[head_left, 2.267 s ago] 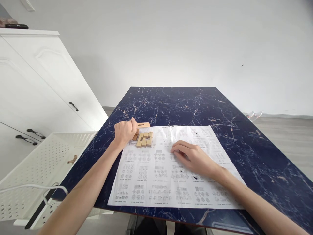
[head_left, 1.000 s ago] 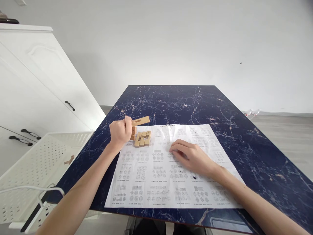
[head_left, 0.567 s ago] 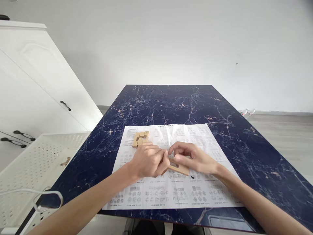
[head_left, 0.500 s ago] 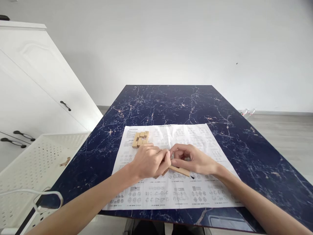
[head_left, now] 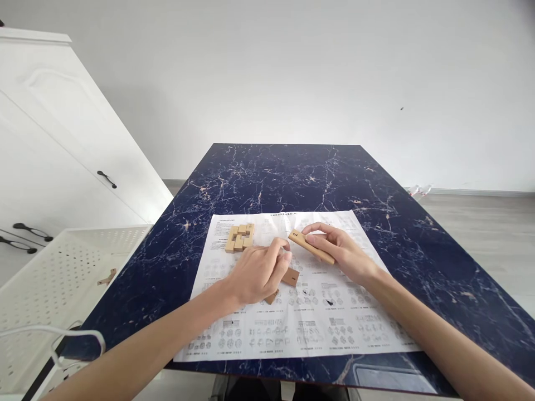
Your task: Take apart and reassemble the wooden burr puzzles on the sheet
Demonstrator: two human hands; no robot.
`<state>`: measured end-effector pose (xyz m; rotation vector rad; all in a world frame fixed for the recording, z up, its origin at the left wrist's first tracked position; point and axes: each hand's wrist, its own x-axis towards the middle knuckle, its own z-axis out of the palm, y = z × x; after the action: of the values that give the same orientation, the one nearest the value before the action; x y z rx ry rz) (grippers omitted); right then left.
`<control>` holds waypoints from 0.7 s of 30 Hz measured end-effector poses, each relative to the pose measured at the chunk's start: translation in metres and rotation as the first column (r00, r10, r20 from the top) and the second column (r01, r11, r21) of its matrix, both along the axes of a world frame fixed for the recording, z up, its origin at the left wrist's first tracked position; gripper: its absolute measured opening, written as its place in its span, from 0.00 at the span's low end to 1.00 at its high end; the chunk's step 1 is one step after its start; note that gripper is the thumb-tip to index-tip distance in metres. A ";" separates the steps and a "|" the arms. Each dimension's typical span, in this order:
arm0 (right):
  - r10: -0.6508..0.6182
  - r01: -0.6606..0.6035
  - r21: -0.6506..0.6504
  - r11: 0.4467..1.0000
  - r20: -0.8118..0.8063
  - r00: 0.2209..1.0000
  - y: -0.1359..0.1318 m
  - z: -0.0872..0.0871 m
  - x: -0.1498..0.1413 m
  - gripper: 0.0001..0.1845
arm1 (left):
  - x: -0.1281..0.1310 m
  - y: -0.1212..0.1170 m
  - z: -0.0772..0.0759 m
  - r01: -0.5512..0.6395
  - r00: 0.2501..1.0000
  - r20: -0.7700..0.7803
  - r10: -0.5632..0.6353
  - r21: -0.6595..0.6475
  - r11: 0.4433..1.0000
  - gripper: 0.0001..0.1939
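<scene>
My right hand (head_left: 334, 249) grips a light wooden puzzle bar (head_left: 311, 247) between thumb and fingers; a "2" is printed near its far end. To the left, my left hand (head_left: 261, 271) is curled closed over darker wooden puzzle pieces. One marked square-ended part (head_left: 291, 277) shows beside its fingertips, and another brown end (head_left: 271, 297) sticks out below the palm. The fingers hide how these parts join. Just beyond my left hand, several wooden blocks (head_left: 240, 238) sit together on the printed sheet (head_left: 234, 278).
The sheet, covered in small diagrams, lies on a dark blue marbled table (head_left: 284, 172). At the left stands a white perforated basket (head_left: 54, 273) with a small wooden piece (head_left: 107, 277) in it. A white cable (head_left: 62, 329) loops near the table's left edge. A white cabinet (head_left: 75, 122) rises behind.
My right hand has lifted the wooden bar away from my left hand, up and to the right, uncovering its "2". The brown parts by my left hand show more now.
</scene>
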<state>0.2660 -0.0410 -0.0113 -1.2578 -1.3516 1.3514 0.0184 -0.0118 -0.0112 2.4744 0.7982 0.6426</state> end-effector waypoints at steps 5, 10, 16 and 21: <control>-0.005 0.003 -0.027 1.000 -0.051 0.999 -0.001 -0.004 -0.001 0.24 | -0.006 0.005 0.014 0.097 0.994 -0.015 -0.107 -0.308 0.947 0.17; -0.060 0.055 -0.050 0.997 -0.108 0.992 -0.001 -0.005 0.001 0.25 | -0.012 0.013 0.017 0.118 0.988 -0.070 -0.140 -0.259 0.959 0.17; -0.080 0.078 -0.023 0.997 -0.132 0.988 -0.002 0.005 -0.004 0.30 | -0.018 0.025 0.018 0.210 0.959 -0.218 -0.181 0.118 0.971 0.18; -0.085 0.083 -0.014 0.996 -0.166 0.982 -0.003 0.006 -0.006 0.32 | -0.028 0.037 0.030 0.258 0.927 -0.291 -0.235 0.040 0.965 0.32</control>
<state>0.2597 -0.0439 -0.0052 -1.1659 -1.1663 1.3716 -0.0099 0.0254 0.0189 2.7181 0.5524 0.2343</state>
